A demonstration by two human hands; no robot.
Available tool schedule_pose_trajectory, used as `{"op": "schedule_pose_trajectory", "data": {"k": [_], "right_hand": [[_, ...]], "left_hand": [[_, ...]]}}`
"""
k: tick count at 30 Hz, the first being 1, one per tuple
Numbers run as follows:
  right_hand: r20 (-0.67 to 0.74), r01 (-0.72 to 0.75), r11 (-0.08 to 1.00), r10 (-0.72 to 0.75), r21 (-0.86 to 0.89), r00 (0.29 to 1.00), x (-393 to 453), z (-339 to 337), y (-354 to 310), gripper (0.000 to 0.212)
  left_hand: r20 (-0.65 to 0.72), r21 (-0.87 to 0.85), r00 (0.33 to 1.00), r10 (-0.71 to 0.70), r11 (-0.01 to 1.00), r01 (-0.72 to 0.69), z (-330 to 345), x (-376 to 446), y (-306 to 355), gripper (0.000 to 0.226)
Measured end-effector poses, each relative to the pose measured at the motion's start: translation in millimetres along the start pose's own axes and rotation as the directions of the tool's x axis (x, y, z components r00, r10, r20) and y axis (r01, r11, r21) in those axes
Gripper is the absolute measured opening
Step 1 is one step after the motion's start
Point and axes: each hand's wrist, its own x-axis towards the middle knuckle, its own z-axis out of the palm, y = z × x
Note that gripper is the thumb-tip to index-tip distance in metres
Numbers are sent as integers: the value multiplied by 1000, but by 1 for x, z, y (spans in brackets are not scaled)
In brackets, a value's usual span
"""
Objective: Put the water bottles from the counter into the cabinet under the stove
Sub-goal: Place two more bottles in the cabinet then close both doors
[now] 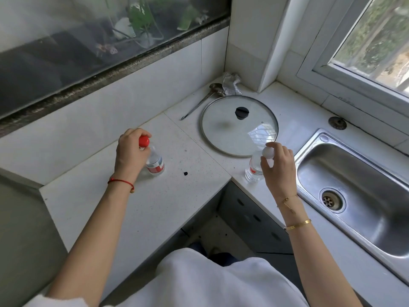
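Two clear water bottles stand upright on the white counter [88,196]. The red-capped bottle [156,163], with a red and white label, is on the left part; my left hand [130,151] grips it around the neck just below the cap. The white-capped bottle [254,171] stands near the counter's inner corner edge, left of the sink; my right hand [278,167] holds it by the cap with the fingertips. Both bottles rest on the counter surface. No stove or its cabinet is in view.
A glass pot lid [239,126] with a black knob lies behind the right bottle. A metal ladle [199,103] and a crumpled cloth [231,84] lie in the back corner. A steel sink [358,191] is at the right. Dark cabinet doors [254,218] sit below the counter.
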Motion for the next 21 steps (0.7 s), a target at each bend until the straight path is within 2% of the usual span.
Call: {"op": "schedule_pose_trajectory", "data": {"k": [5,14,17,21], "right_hand": [[-81,56,997,-52,50,995,-15,-14,-20,34],[-120,26,996,-16,80,993,-99,-27,-74,39],[-153,-14,999,22,51,988,-143,-23,-96,39],[-254,-136,990,140,33,957,-211,-16,-130,40]], "left_hand": [[-31,-53,995,93,994,-95,-16,-18,9,34],[87,-206,945,314,934,-292,-46,-63,27,33],[155,-270,896,416,891,-366,-55,-79,22,33],[236,-346,766,599,788,-510,-66,-106,12,33]]}}
